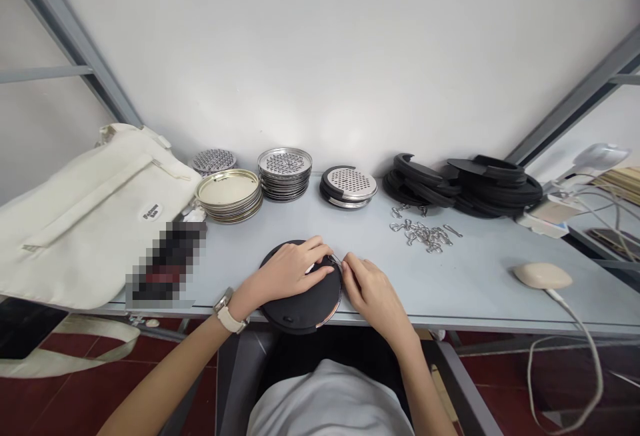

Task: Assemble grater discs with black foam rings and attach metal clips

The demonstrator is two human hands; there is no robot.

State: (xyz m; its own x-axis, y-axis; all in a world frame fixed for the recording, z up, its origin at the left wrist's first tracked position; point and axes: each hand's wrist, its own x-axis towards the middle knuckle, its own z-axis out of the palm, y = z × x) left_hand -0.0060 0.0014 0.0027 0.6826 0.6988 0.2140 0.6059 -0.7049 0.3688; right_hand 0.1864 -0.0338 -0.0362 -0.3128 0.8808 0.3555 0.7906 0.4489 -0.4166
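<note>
A black round disc (305, 306) lies at the front edge of the table, partly over the edge, with a shiny metal strip along its right rim. My left hand (295, 266), with a watch on the wrist, presses on top of it, its fingers bent near the upper right rim. At that rim my right hand (365, 283) pinches a thin metal wire clip (336, 259) between thumb and finger. The clip's far end meets the disc close to my left fingertips; how it sits there is partly hidden. Several loose wire clips (425, 236) are scattered behind my right hand.
Along the wall stand gold-rimmed metal discs (227, 189), perforated grater discs (285, 163), grater discs with black rims (350, 183), and piles of black plastic parts (493, 186). A cream bag (90, 223) is at left. A white corded device (543, 275) lies at right.
</note>
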